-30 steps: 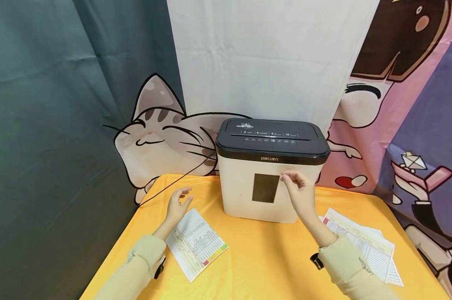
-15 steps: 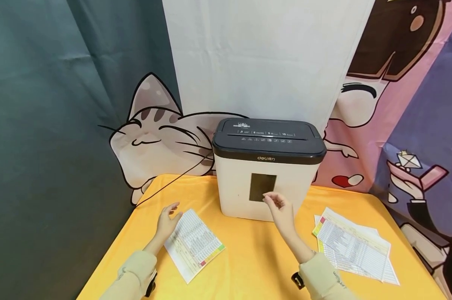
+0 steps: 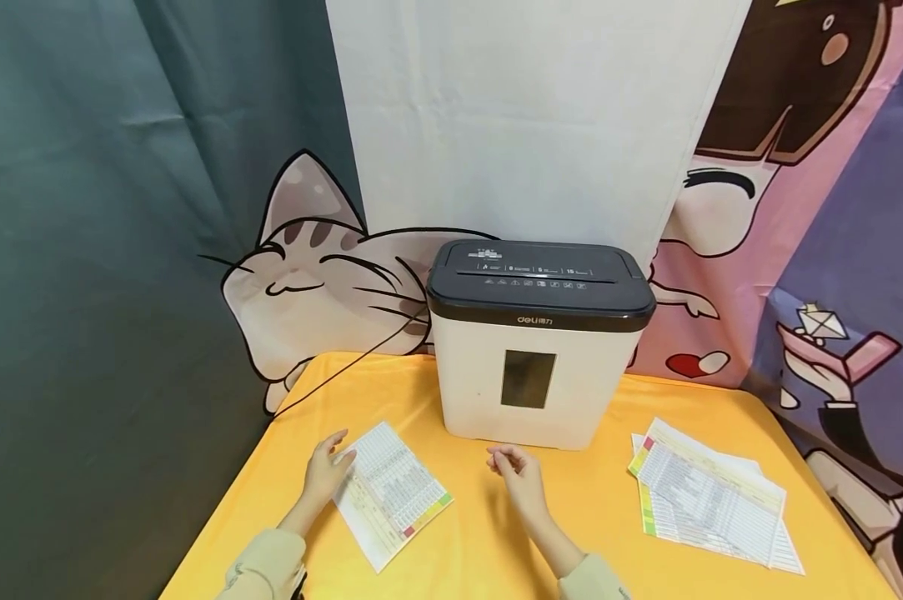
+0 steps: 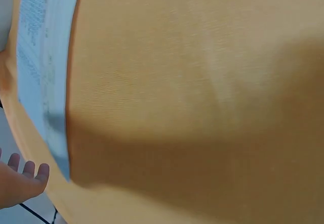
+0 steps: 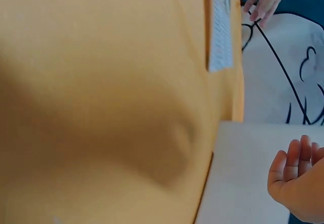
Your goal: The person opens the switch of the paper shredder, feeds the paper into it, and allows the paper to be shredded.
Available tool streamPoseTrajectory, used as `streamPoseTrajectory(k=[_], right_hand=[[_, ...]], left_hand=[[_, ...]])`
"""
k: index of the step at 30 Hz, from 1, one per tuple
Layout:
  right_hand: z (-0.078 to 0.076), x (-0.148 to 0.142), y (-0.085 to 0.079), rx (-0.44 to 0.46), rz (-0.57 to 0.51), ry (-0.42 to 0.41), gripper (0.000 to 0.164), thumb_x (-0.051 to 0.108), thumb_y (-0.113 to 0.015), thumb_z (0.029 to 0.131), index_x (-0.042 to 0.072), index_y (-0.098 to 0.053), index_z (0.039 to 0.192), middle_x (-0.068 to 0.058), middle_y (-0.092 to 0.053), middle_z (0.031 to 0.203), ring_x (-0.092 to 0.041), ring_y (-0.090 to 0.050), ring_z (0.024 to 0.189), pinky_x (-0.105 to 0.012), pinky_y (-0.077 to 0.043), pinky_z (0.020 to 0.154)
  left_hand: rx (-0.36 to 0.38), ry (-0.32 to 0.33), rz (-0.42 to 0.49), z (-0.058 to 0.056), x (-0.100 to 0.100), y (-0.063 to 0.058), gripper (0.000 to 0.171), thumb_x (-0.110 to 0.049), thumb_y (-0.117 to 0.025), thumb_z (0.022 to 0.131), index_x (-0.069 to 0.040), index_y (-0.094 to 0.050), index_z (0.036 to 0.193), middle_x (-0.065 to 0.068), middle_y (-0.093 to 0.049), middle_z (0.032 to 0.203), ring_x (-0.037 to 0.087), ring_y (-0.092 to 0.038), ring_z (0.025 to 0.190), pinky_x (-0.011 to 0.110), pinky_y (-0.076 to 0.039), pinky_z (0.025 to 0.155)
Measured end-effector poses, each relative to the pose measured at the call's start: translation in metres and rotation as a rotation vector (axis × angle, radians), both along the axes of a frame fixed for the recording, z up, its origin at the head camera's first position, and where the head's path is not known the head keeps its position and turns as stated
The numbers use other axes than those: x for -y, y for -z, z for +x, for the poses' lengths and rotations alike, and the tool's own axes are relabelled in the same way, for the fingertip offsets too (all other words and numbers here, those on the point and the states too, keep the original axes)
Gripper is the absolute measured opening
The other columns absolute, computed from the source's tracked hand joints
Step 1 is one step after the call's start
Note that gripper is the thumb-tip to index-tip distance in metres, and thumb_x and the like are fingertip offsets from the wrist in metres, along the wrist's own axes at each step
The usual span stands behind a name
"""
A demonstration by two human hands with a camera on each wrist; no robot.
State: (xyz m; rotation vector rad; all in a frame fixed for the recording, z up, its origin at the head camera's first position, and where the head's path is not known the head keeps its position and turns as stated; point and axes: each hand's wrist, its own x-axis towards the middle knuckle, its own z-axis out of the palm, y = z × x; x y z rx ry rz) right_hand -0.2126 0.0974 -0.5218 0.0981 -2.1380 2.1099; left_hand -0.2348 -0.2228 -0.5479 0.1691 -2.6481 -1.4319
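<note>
In the head view, taking twelve as the top, the printed paper [image 3: 402,479] lies flat on the yellow cloth [image 3: 489,567] at between three and four o'clock from the left hand [image 3: 321,477]. That hand has its fingers loosely bent and holds nothing; its thumb overlaps the paper's ten o'clock edge in this view, while the left wrist view shows a gap between fingers and paper. A coloured strip [image 3: 428,515] runs along the paper's four o'clock end.

The right hand [image 3: 521,482], also loosely bent and holding nothing, has the same paper at nine o'clock, well apart, the shredder [image 3: 597,367] at twelve, and the overlapping sheets [image 3: 709,500] at three.
</note>
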Motion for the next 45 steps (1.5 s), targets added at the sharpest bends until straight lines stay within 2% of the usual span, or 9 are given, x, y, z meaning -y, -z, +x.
streamPoseTrajectory(k=[3, 7, 13, 15, 22, 30, 38, 41, 45], right_hand=[[0.003, 0.005, 0.006, 0.046, 0.025, -0.012, 0.018, -0.003, -0.052, 0.093, -0.017, -0.061, 0.1, -0.031, -0.063, 0.089, -0.005, -0.06, 0.071, -0.018, -0.052, 0.069], [0.007, 0.013, 0.014, 0.146, 0.086, -0.047, 0.023, 0.001, -0.052, 0.093, -0.015, -0.058, 0.107, -0.027, -0.061, 0.094, -0.01, -0.057, 0.073, -0.02, -0.051, 0.065], [0.017, 0.023, 0.026, 0.394, 0.056, -0.137, 0.042, 0.006, -0.054, 0.091, -0.014, -0.041, 0.126, -0.011, -0.048, 0.099, -0.013, -0.044, 0.076, -0.023, -0.046, 0.06], [0.019, 0.025, 0.028, 0.438, 0.045, -0.143, 0.047, 0.007, -0.056, 0.09, -0.014, -0.038, 0.129, -0.015, -0.048, 0.103, -0.014, -0.044, 0.078, -0.025, -0.047, 0.062], [0.018, 0.03, 0.027, 0.464, 0.031, -0.184, 0.053, 0.008, -0.056, 0.09, -0.016, -0.032, 0.131, -0.021, -0.05, 0.109, -0.014, -0.049, 0.074, -0.027, -0.049, 0.065], [0.021, 0.039, 0.031, 0.467, -0.024, -0.26, 0.056, 0.009, -0.053, 0.092, -0.019, -0.027, 0.132, -0.026, -0.048, 0.115, -0.019, -0.052, 0.084, -0.028, -0.051, 0.071], [0.023, 0.049, 0.033, 0.494, -0.143, -0.32, 0.062, 0.007, -0.051, 0.091, -0.023, -0.019, 0.135, -0.033, -0.042, 0.125, -0.017, -0.057, 0.088, -0.025, -0.053, 0.074], [0.023, 0.049, 0.035, 0.512, -0.175, -0.315, 0.061, 0.006, -0.05, 0.091, -0.023, -0.018, 0.135, -0.029, -0.049, 0.119, -0.013, -0.058, 0.084, -0.022, -0.053, 0.071], [0.022, 0.048, 0.039, 0.542, -0.238, -0.293, 0.06, 0.003, -0.049, 0.092, -0.023, -0.016, 0.135, -0.016, -0.058, 0.102, -0.007, -0.061, 0.074, -0.017, -0.052, 0.065]], left_hand=[[0.004, -0.009, -0.02, 0.0, 0.001, 0.006, 0.048, -0.005, -0.057, 0.091, 0.008, -0.043, 0.134, 0.035, -0.041, 0.135, 0.053, -0.038, 0.125, 0.058, -0.034, 0.104], [0.029, -0.014, -0.083, -0.001, 0.003, 0.011, 0.052, -0.004, -0.057, 0.089, 0.011, -0.04, 0.135, 0.036, -0.04, 0.135, 0.052, -0.039, 0.125, 0.057, -0.034, 0.104], [0.157, -0.154, -0.187, -0.001, 0.004, 0.012, 0.058, -0.01, -0.063, 0.083, 0.011, -0.043, 0.133, 0.034, -0.042, 0.134, 0.052, -0.036, 0.125, 0.059, -0.031, 0.102], [0.194, -0.189, -0.197, -0.001, 0.004, 0.011, 0.059, -0.013, -0.063, 0.082, 0.009, -0.043, 0.133, 0.034, -0.042, 0.134, 0.052, -0.036, 0.124, 0.059, -0.032, 0.101], [0.237, -0.205, -0.293, -0.007, 0.001, 0.002, 0.055, -0.014, -0.064, 0.08, 0.007, -0.05, 0.129, 0.035, -0.045, 0.128, 0.052, -0.042, 0.116, 0.059, -0.038, 0.092], [0.284, -0.19, -0.381, -0.005, 0.001, -0.001, 0.045, -0.017, -0.073, 0.077, 0.001, -0.058, 0.116, 0.031, -0.048, 0.115, 0.048, -0.042, 0.107, 0.056, -0.038, 0.081], [0.301, -0.213, -0.377, -0.008, 0.003, -0.005, 0.043, -0.016, -0.076, 0.073, 0.001, -0.059, 0.109, 0.027, -0.051, 0.109, 0.046, -0.044, 0.104, 0.055, -0.036, 0.083], [0.32, -0.185, -0.37, -0.01, 0.005, -0.005, 0.037, -0.016, -0.076, 0.074, -0.001, -0.059, 0.103, 0.024, -0.053, 0.105, 0.044, -0.046, 0.102, 0.056, -0.036, 0.082], [0.328, -0.141, -0.298, -0.012, 0.012, -0.005, 0.022, -0.013, -0.074, 0.077, -0.003, -0.06, 0.089, 0.018, -0.059, 0.094, 0.038, -0.052, 0.093, 0.057, -0.032, 0.079]])
